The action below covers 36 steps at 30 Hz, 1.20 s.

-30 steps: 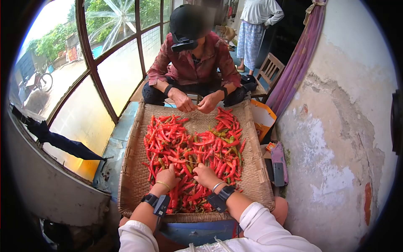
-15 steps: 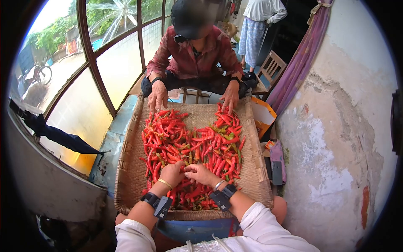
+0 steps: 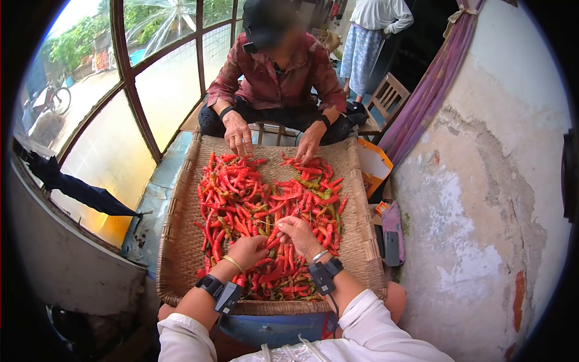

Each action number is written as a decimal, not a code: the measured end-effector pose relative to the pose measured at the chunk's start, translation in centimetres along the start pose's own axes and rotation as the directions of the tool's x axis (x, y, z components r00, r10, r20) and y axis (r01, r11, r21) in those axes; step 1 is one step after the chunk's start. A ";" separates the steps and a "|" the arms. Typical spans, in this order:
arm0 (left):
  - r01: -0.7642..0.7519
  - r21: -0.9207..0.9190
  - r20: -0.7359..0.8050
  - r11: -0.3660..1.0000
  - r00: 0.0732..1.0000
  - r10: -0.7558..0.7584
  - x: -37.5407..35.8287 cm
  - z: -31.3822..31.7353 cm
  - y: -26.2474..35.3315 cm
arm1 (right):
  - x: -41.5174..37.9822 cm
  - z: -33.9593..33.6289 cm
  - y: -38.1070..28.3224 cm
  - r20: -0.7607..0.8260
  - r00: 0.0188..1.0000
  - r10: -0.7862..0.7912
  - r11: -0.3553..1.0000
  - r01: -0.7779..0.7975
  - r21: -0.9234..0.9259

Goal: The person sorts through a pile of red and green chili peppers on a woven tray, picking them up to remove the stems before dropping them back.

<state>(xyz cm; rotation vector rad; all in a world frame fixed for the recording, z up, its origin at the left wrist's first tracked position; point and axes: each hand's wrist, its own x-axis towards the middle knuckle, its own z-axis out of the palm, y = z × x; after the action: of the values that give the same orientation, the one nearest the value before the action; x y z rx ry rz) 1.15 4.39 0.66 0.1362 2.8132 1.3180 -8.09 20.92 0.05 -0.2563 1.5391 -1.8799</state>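
Note:
Many red chili peppers (image 3: 232, 187), some of them greenish, lie heaped on a woven tray (image 3: 175, 241). Over the near part of the heap, my left hand (image 3: 248, 252) is closed on a red pepper (image 3: 273, 236) that points up and to the right. My right hand (image 3: 297, 234) is just beside it, thumb and fingers pinched together near the pepper's upper end; what they grip is too small to make out.
Across the tray a person (image 3: 277, 78) sits with both hands at the far peppers. Another person (image 3: 365, 48) stands behind, near a wooden chair (image 3: 389, 99). An orange box (image 3: 374, 163) and a phone (image 3: 392, 248) are right of the tray; a folded umbrella (image 3: 90, 193) is left.
My right hand has moved up and away from my left, and a red pepper now shows between them. The other person's right-side hand has shifted inward over the far peppers.

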 end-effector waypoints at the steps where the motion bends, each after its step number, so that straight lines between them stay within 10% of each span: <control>1: 0.021 0.042 0.017 0.999 1.000 -0.022 0.0 -0.1 0.2 | 0.1 -0.7 -0.7 -0.066 0.997 -0.044 0.994 0.050 0.102; 7: 0.130 0.318 -0.245 0.939 0.968 -0.051 0.2 0.1 -1.1 | 0.4 -4.2 -2.4 -0.350 0.929 -0.120 0.773 0.308 0.555; 11: 0.135 0.334 -0.329 0.933 0.944 -0.019 0.0 -0.6 -0.8 | 0.6 -3.1 0.8 -0.243 0.969 0.048 0.998 -0.056 -0.028; 13: 0.229 0.396 -0.378 0.889 0.923 -0.070 -0.1 -0.9 -0.6 | 0.4 -0.9 1.8 -0.130 0.988 0.078 0.893 -0.128 -0.432; 16: 0.278 0.415 -0.427 0.867 0.900 -0.084 -0.2 -1.5 0.2 | 1.0 0.0 4.1 0.107 0.976 -0.189 0.525 0.193 -0.829; 24: 0.462 0.579 -0.268 0.672 0.886 -0.378 0.3 -2.3 -2.7 | 0.3 0.8 4.0 0.101 0.995 -0.020 0.611 0.092 -0.786; 29: 0.248 0.667 -0.443 0.703 0.890 0.105 0.2 -2.4 -3.7 | 0.4 0.9 4.3 0.120 0.990 -0.070 0.618 0.137 -0.774; 36: 0.103 0.658 -0.172 0.746 0.985 0.016 1.0 -1.2 -4.4 | 0.4 1.4 4.3 0.078 0.997 0.021 0.774 0.033 -0.633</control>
<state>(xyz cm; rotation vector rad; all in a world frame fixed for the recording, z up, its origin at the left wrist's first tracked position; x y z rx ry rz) -0.22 0.75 -1.98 -0.0329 3.2649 0.2504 -6.04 19.32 -3.63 -0.6309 2.0758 -1.2628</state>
